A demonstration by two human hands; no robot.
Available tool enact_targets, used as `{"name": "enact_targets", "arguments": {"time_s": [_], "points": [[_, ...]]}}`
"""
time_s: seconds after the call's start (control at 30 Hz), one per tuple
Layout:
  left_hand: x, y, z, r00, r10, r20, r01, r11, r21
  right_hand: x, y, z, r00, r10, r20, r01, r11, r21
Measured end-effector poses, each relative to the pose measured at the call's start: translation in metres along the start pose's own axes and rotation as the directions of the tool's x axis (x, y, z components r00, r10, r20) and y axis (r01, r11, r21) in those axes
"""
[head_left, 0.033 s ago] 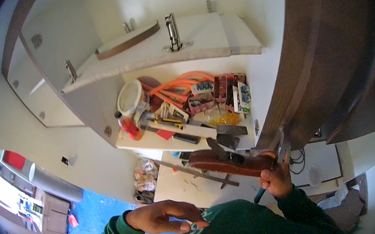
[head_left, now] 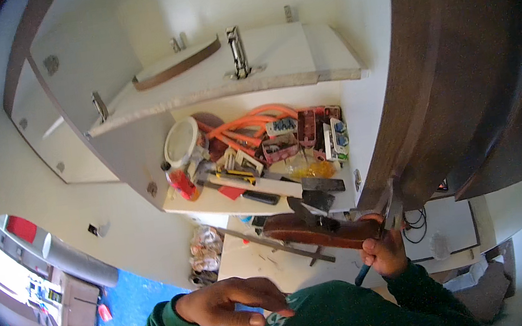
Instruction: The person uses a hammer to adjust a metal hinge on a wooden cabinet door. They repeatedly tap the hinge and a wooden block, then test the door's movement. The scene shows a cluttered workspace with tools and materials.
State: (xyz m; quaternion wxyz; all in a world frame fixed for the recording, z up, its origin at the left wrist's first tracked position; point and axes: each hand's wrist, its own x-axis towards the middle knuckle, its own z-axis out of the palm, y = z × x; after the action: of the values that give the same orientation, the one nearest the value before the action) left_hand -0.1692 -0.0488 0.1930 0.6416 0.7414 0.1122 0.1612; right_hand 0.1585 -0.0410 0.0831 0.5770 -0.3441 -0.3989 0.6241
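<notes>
My right hand (head_left: 384, 256) is closed around the rear end of a brown wooden hand plane (head_left: 321, 230) with a dark blade and wedge on top. A hammer (head_left: 392, 209) is in the same hand, its metal head above the fingers and its dark teal handle (head_left: 362, 274) showing below. How the fingers share the two tools is partly hidden. My left hand (head_left: 236, 301) hovers in front of my green sweater, fingers loosely bent and thumb apart, with nothing visible in it. It is apart from the plane.
Ahead, a cabinet shelf holds orange hose (head_left: 255, 119), a white-lidded tub (head_left: 181, 141), a red bottle (head_left: 180, 184), pink electrical boxes (head_left: 280, 149) and tools. Above is a white panel with hinges (head_left: 237, 52). A brown door (head_left: 452, 74) stands at right; a metal bar (head_left: 271, 243) lies below.
The view shifts slightly, so the shelf and its contents sit a little lower. Both hands keep nearly the same pose, and the right still holds the plane and hammer.
</notes>
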Motion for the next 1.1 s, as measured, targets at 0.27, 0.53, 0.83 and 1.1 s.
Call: {"name": "enact_targets", "arguments": {"time_s": [0.27,0.53,0.83,1.1], "points": [[0.106,0.028,0.023,0.56,0.822,-0.103,-0.824,0.54,-0.172,0.001,0.0,0.005,0.999,0.04,0.009,-0.04,0.999,0.036],[0.115,0.016,0.027,0.549,0.832,-0.082,-0.799,0.493,-0.344,-0.01,-0.009,0.007,0.996,0.074,-0.057,-0.081,0.99,-0.116],[0.107,0.022,0.033,0.602,0.793,-0.091,-0.752,0.526,-0.396,-0.007,-0.014,0.009,0.998,0.064,-0.001,-0.063,0.991,-0.119],[0.106,0.011,0.033,0.636,0.767,-0.082,-0.71,0.54,-0.452,-0.004,-0.017,0.006,0.994,0.109,-0.011,-0.11,0.993,-0.05]]}}
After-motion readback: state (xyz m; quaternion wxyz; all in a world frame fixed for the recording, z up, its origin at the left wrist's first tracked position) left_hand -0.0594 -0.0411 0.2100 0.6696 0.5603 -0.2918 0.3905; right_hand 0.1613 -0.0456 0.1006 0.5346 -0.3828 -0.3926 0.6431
